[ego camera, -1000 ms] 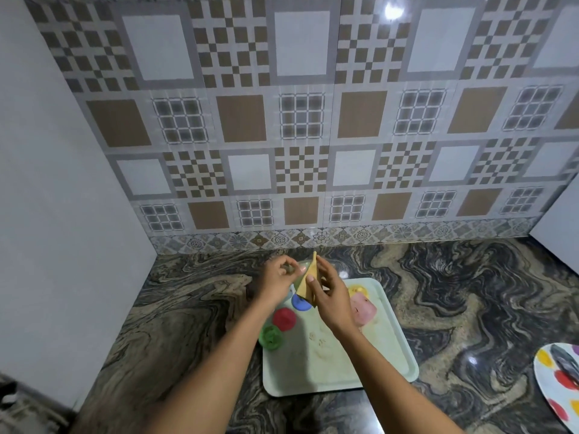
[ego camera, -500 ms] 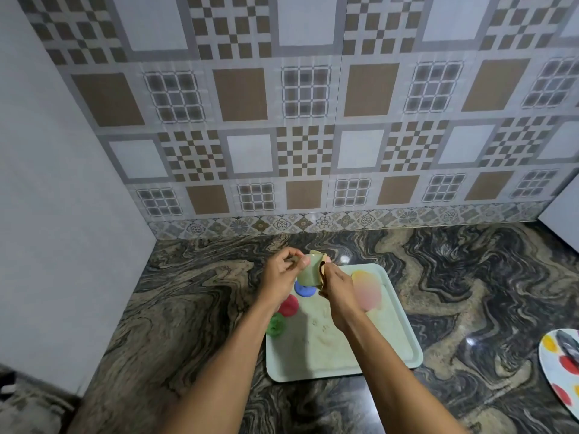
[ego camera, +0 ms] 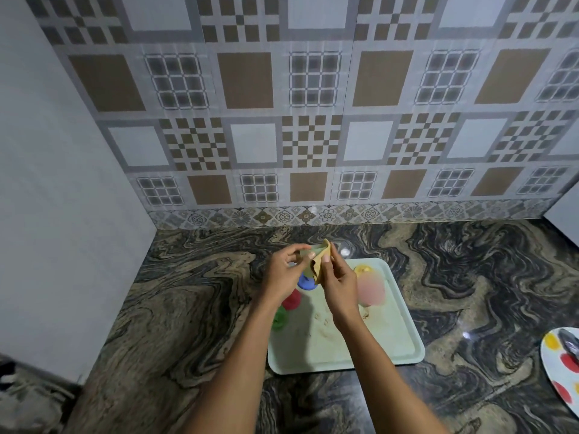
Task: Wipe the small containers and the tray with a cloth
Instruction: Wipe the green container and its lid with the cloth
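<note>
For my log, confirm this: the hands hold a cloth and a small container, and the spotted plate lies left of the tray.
One point is wrong: the head view shows the spotted plate right of the tray, not left. The left hand does hold the small container, the right hand the cloth.

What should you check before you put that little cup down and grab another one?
1. The right hand pinches the cloth: ok.
2. The left hand grips the pale green cup: ok.
3. That cup wiped all over: cannot tell, fingers and cloth hide it.
4. Bare spot on the tray to set it down: ok.
5. Tray clean: not ok, sandy smears on it.
6. More cups waiting on the tray, such as the blue cup and pink cup: ok.
</note>
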